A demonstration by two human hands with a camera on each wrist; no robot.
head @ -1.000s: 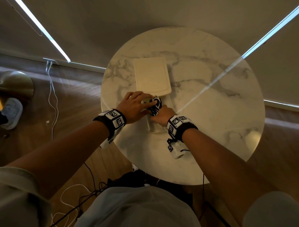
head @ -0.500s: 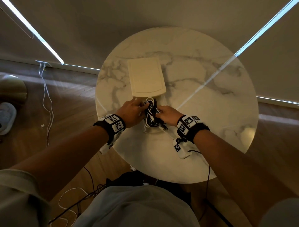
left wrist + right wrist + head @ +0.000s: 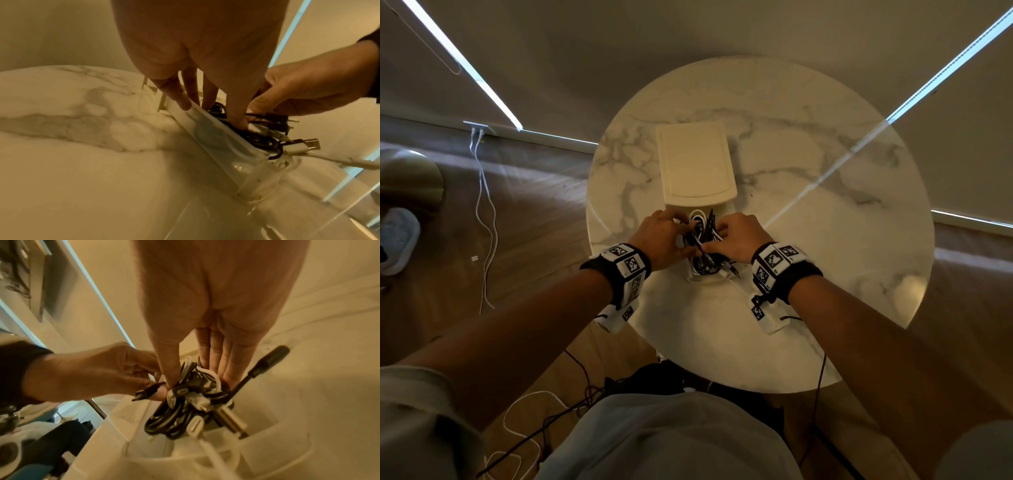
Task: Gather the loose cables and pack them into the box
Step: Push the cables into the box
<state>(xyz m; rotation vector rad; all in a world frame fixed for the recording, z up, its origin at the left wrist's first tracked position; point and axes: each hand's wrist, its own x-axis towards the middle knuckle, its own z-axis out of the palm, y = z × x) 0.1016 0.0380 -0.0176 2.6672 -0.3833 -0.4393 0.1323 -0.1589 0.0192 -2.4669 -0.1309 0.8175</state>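
A bundle of black and white cables (image 3: 700,236) (image 3: 263,139) (image 3: 180,415) sits in a small translucent white box (image 3: 698,279) (image 3: 226,146) (image 3: 267,451) near the front of the round marble table (image 3: 808,222). My left hand (image 3: 678,236) (image 3: 211,110) holds the bundle from the left, thumb pushed into the cables and one finger on the box wall. From the right, my right hand (image 3: 722,236) (image 3: 198,381) grips the bundle between thumb and fingers. Several plugs and a white lead stick out over the near rim. The box's cream lid (image 3: 693,164) lies flat just behind.
The box stands close to the table's near-left edge. On the wooden floor to the left, a white cable (image 3: 482,222) runs from a wall socket, next to a shoe (image 3: 397,240). More loose cables (image 3: 534,421) lie on the floor by my legs.
The cable bundle has gone from held above the box down into it. My right hand moved to the box's right side and my left to its left side.
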